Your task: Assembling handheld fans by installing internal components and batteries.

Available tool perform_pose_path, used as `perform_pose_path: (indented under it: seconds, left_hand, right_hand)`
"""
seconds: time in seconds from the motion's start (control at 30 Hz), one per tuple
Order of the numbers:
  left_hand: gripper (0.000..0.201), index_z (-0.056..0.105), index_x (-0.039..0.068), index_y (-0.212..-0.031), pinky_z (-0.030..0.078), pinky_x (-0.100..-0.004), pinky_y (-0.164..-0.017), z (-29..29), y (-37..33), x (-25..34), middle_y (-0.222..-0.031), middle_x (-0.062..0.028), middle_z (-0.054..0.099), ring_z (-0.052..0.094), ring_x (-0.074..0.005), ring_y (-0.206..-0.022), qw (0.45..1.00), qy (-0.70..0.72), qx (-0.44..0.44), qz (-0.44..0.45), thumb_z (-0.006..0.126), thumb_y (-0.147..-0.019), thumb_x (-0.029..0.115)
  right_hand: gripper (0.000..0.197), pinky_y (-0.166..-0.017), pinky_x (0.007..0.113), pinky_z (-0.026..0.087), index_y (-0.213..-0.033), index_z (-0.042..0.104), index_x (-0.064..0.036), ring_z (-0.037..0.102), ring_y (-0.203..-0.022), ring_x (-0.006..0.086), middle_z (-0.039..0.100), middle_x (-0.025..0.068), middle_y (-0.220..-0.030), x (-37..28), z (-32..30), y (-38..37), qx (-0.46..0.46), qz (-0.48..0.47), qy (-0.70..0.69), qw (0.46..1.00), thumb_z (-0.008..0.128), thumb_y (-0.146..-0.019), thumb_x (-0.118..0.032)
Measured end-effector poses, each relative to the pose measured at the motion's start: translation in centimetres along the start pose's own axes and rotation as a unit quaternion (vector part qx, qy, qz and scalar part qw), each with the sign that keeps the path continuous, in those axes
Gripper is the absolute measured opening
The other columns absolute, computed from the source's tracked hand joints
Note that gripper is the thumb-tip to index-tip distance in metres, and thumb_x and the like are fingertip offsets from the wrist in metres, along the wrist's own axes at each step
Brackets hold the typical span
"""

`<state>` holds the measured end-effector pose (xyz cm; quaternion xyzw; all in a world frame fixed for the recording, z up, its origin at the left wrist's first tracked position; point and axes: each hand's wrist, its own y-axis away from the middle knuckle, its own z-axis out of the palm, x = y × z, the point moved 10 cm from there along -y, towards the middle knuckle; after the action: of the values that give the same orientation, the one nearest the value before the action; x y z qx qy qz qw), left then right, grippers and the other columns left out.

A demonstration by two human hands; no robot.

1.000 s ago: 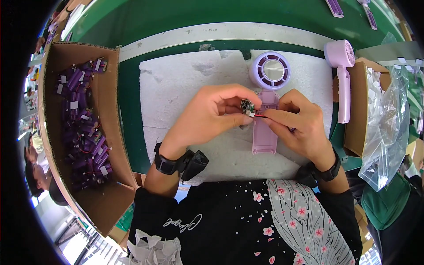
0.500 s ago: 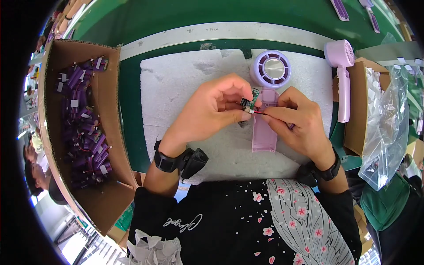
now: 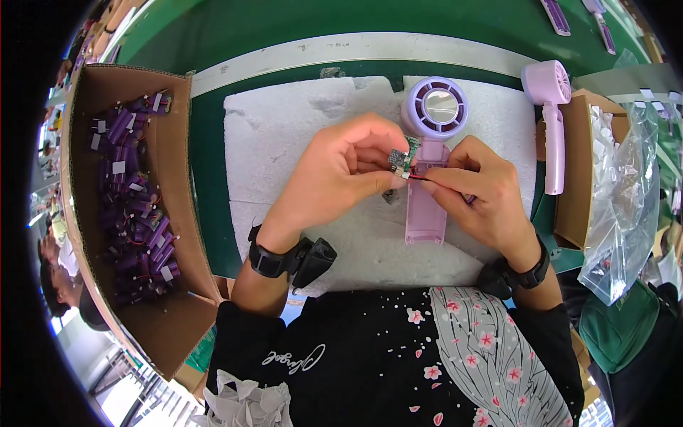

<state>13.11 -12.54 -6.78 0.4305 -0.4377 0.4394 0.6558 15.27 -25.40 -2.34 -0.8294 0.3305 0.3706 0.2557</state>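
My left hand [image 3: 327, 174] pinches a small green circuit board [image 3: 412, 148] with a dark block and a pale connector on it. Thin red and black wires [image 3: 418, 178] run from the connector to my right hand [image 3: 484, 196], whose thumb and forefinger are closed on them. A bit of purple shows between the curled fingers of that hand, mostly hidden. Beneath both hands lies an opened pink handheld-fan housing [image 3: 425, 220], its hollow handle pointing toward me. The round lilac fan head [image 3: 435, 108] is at its far end.
White foam sheets [image 3: 284, 135] cover the bench. At left stands a cardboard box [image 3: 167, 331] of purple battery cells [image 3: 135, 185] with wires. To the right are a pink handheld fan [image 3: 553, 142], a carton [image 3: 573, 164] and a clear plastic bag [image 3: 619, 228]. Purple parts [image 3: 556, 18] lie far right.
The circuit board has turned slightly in my left fingers, so its dark block faces up more. Both hands stay close together and the wires remain in my right fingers.
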Motion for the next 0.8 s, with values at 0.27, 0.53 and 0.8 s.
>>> perform_pose_path:
  seconds: [0.27, 0.53, 0.8]
  left_hand:
    - [0.027, 0.059, 0.000, -0.099, 0.054, -0.0257, -0.078, 0.1, 0.0, 0.4, -0.097, -0.0029, 0.061, 0.063, -0.0122, -0.090, 0.999, -0.036, 0.002, 0.032, 0.067, -0.077, -0.012]
    - [0.028, 0.059, -0.002, -0.100, 0.054, -0.0261, -0.076, 0.3, 0.0, 0.5, -0.096, -0.0032, 0.060, 0.063, -0.0131, -0.088, 0.998, -0.033, -0.001, 0.051, 0.067, -0.076, -0.012]
    - [0.035, 0.063, -0.002, -0.109, 0.054, -0.0273, -0.079, 0.4, 0.0, 0.8, -0.105, -0.0075, 0.064, 0.063, -0.0147, -0.091, 0.996, -0.067, 0.014, 0.053, 0.065, -0.076, -0.013]
  right_hand:
    - [0.019, -0.052, 0.029, 0.041, -0.088, 0.072, -0.0035, 0.052, -0.062, 0.0176, 0.053, 0.0075, -0.074, 0.2, -0.2, 0.0, 0.009, 0.002, -0.007, 1.000, 0.076, -0.070, -0.001]
    - [0.019, -0.050, 0.029, 0.040, -0.088, 0.072, -0.0037, 0.052, -0.061, 0.0173, 0.053, 0.0071, -0.073, 0.2, -0.3, 0.1, 0.021, -0.001, -0.010, 1.000, 0.076, -0.070, -0.003]
    - [0.017, -0.048, 0.030, 0.040, -0.087, 0.071, -0.0052, 0.053, -0.057, 0.0171, 0.054, 0.0058, -0.073, -0.7, -0.1, 0.3, 0.000, -0.056, 0.061, 0.997, 0.076, -0.071, -0.003]
